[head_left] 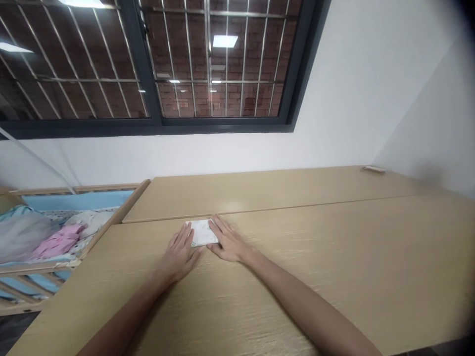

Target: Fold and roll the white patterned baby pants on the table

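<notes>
A small white folded cloth [202, 233] with faint printed spots lies flat on the wooden board [319, 247], close to the seam between two boards. My left hand [181, 253] rests on its left edge, fingers stretched out and thumb apart. On the opposite side, my right hand [228, 241] lies over the right edge with its fingers extended and its thumb near the front edge. Both palms face down. The fingers cover the two side edges of the cloth, so its full outline is hidden.
To the left stands a wooden cot [111, 225] with blue lining, a pink cloth [59, 242] and pale bedding. A small flat light-coloured object [373, 169] lies at the far right corner. Behind the boards rise a white wall [345, 99] and a barred window [222, 123].
</notes>
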A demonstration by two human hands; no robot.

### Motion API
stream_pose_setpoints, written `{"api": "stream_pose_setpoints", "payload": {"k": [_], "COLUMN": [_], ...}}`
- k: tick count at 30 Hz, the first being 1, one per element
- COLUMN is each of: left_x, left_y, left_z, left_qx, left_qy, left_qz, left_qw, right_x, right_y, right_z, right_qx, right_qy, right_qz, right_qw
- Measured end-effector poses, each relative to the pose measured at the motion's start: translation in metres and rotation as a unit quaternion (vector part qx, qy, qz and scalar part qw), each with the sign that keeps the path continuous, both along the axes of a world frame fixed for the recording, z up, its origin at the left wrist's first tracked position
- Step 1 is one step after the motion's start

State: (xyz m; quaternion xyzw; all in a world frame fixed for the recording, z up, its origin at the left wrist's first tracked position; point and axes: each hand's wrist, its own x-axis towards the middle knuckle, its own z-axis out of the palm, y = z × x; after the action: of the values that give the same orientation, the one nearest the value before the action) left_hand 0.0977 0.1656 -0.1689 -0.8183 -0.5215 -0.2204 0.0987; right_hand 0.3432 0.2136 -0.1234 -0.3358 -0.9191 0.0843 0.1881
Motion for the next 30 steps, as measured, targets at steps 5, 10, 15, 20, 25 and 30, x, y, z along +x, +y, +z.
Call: {"api": "stream_pose_setpoints", "payload": {"k": [5, 10, 15, 20, 25, 30], "left_x": [0.002, 0.002, 0.003, 0.006, 0.014, 0.02], "left_y": [0.005, 0.016, 0.014, -0.002, -0.02, -0.023], "left_z": [0.004, 0.001, 0.007, 0.028, 0.049, 0.042], "left_qx": [0.015, 0.039, 0.04, 0.034, -0.086, -0.182], "left_qy": [-0.024, -0.08, -0.095, -0.117, -0.319, -0.327], "left_qz": [-0.004, 0.005, 0.018, 0.056, 0.044, 0.085], "left_qw": [1.0, 0.996, 0.994, 0.991, 0.943, 0.923], "right_x": [-0.002, -0.004, -0.003, -0.008, -0.026, -0.038], "right_y": [0.005, 0.016, 0.013, 0.003, 0.019, 0.049], "right_z": [-0.004, -0.013, -0.011, 0.0, 0.015, 0.02], "right_qx": [0.015, 0.028, 0.046, 0.002, -0.138, -0.187], "right_qy": [0.01, 0.057, 0.091, 0.189, 0.353, 0.324], "right_qz": [0.01, 0.005, 0.016, -0.032, -0.039, -0.073], "right_qw": [1.0, 0.998, 0.995, 0.981, 0.925, 0.924]}}
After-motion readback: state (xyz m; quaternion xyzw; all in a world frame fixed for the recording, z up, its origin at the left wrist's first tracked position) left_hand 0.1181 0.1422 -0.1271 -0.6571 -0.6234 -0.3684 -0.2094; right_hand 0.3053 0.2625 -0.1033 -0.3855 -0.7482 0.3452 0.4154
